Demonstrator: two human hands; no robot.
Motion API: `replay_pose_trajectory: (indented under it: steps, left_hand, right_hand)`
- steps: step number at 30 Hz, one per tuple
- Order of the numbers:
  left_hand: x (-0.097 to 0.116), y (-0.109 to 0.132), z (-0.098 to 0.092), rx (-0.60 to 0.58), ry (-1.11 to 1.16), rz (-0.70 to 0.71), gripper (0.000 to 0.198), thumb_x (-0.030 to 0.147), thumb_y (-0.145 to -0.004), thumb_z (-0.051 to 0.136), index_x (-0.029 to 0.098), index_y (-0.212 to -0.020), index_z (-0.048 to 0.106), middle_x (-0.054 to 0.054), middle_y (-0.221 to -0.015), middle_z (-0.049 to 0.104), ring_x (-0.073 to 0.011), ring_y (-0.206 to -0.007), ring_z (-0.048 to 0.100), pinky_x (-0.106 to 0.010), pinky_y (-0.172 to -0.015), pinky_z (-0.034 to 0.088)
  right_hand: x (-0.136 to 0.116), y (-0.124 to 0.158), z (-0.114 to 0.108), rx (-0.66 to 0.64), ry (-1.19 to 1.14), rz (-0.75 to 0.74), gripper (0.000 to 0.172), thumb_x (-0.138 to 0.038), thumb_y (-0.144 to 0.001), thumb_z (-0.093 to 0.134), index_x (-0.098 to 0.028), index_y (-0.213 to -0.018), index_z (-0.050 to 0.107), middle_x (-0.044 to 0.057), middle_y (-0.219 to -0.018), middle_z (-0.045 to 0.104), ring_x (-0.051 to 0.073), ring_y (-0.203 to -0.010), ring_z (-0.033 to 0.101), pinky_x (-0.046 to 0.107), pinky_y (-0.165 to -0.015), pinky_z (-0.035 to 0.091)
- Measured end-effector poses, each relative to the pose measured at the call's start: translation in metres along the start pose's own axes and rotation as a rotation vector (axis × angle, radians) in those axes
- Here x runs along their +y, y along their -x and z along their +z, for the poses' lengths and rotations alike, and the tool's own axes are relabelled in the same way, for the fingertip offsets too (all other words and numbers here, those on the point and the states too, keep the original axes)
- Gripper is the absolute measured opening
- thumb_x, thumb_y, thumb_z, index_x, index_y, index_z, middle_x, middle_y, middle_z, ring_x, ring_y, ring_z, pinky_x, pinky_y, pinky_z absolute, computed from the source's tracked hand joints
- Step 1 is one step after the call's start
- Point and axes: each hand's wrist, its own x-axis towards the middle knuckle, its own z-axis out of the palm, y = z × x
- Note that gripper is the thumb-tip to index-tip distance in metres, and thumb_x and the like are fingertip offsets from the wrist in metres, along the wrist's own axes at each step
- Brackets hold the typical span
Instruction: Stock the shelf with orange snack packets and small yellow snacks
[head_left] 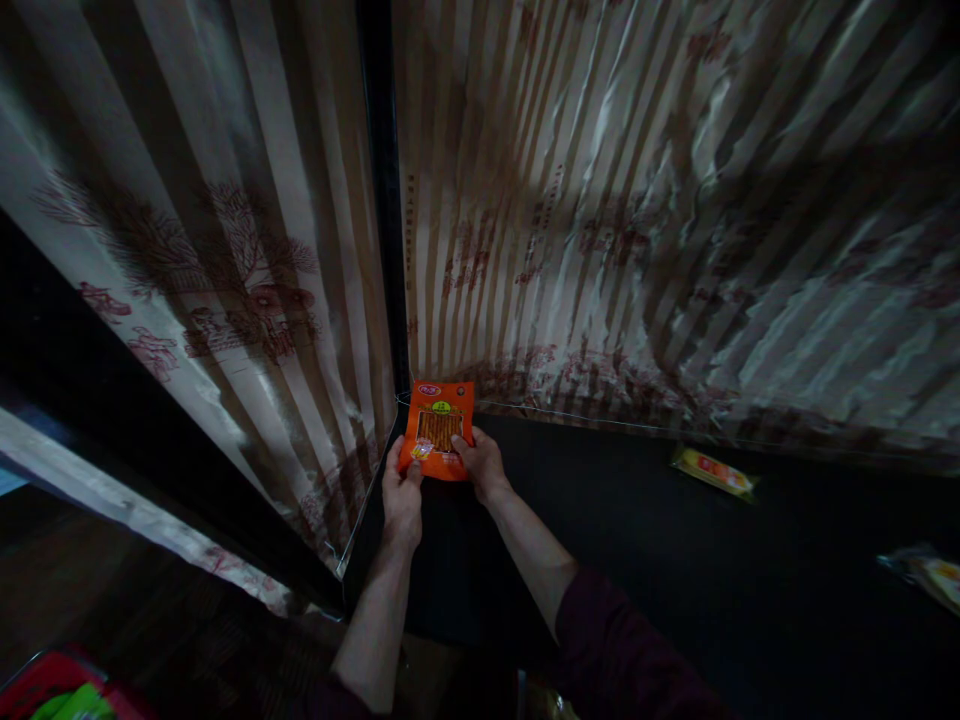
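An orange snack packet (pixel 441 412) with a clear window showing brown strips is held upright near the shelf's back corner. My left hand (pixel 403 495) grips its lower left edge, thumb on the front. On the lower right side, my right hand (pixel 483 462) pinches it, with the thumb across the window. Both hands are closed on the packet, and the fingers behind it are hidden. Beneath them lies the black shelf surface (pixel 585 520).
A yellow packet (pixel 716 472) lies on the shelf toward the back right, and another clear-wrapped packet (pixel 926 575) at the right edge. Striped printed sheeting (pixel 525 250) lines the walls around a dark corner post (pixel 381 180). A red basket (pixel 82 665) with green contents stands bottom left.
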Motion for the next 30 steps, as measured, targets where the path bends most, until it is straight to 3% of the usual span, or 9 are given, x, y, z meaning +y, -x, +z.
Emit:
replay_pose_trajectory:
  steps: [5, 9, 12, 18, 26, 30]
  left_hand:
    - [-0.006, -0.004, -0.004, 0.019, -0.152, 0.064, 0.051, 0.015, -0.081, 0.053, 0.021, -0.131, 0.045, -0.008, -0.13, 0.056, -0.018, -0.116, 0.055, -0.033, -0.101, 0.043]
    - [-0.006, -0.005, -0.007, 0.081, -0.424, 0.176, 0.047, 0.012, -0.078, 0.052, 0.016, -0.124, 0.052, -0.011, -0.127, 0.057, -0.0215, -0.119, 0.053, -0.038, -0.106, 0.037]
    - [-0.004, -0.004, -0.007, 0.116, -0.602, 0.275, 0.042, 0.01, -0.075, 0.051, 0.015, -0.116, 0.059, -0.013, -0.123, 0.058, -0.0238, -0.119, 0.052, -0.039, -0.108, 0.035]
    - [-0.003, -0.001, -0.006, 0.125, -0.745, 0.346, 0.041, 0.01, -0.076, 0.047, 0.015, -0.114, 0.062, -0.015, -0.125, 0.055, -0.0246, -0.12, 0.051, -0.039, -0.109, 0.034]
    - [-0.008, 0.004, -0.002, 0.126, -0.747, 0.349, 0.042, 0.014, -0.075, 0.049, 0.015, -0.116, 0.062, -0.015, -0.136, 0.048, -0.028, -0.129, 0.042, -0.042, -0.112, 0.029]
    - [-0.008, 0.007, 0.0, 0.123, -0.801, 0.401, 0.042, 0.012, -0.075, 0.048, 0.014, -0.115, 0.062, -0.015, -0.142, 0.043, -0.0289, -0.137, 0.03, -0.045, -0.114, 0.022]
  right_hand:
    - [0.005, -0.005, 0.0, -0.005, 0.095, -0.042, 0.026, -0.033, -0.061, 0.064, -0.018, -0.083, 0.067, -0.001, -0.071, 0.068, 0.017, -0.07, 0.062, 0.028, -0.069, 0.049]
    - [0.0, -0.005, 0.001, 0.003, 0.399, -0.109, 0.02, -0.025, -0.07, 0.057, -0.019, -0.086, 0.066, 0.001, -0.079, 0.069, 0.018, -0.075, 0.063, 0.029, -0.077, 0.048]
    - [-0.003, -0.003, 0.003, -0.006, 0.645, -0.097, 0.026, -0.023, -0.076, 0.054, -0.018, -0.099, 0.064, 0.004, -0.089, 0.07, 0.019, -0.083, 0.063, 0.03, -0.081, 0.047]
    - [-0.007, 0.004, 0.006, 0.001, 0.981, -0.126, 0.036, -0.026, -0.081, 0.053, -0.019, -0.116, 0.057, 0.009, -0.108, 0.064, 0.022, -0.101, 0.059, 0.029, -0.087, 0.043]
    - [-0.012, 0.012, 0.011, 0.028, 1.107, -0.105, 0.06, -0.032, -0.082, 0.053, -0.012, -0.137, 0.04, 0.015, -0.121, 0.057, 0.028, -0.113, 0.05, 0.034, -0.095, 0.037]
    - [-0.01, 0.016, 0.011, 0.022, 1.097, -0.153, 0.064, -0.031, -0.082, 0.053, -0.013, -0.14, 0.037, 0.014, -0.13, 0.051, 0.029, -0.116, 0.045, 0.034, -0.097, 0.035]
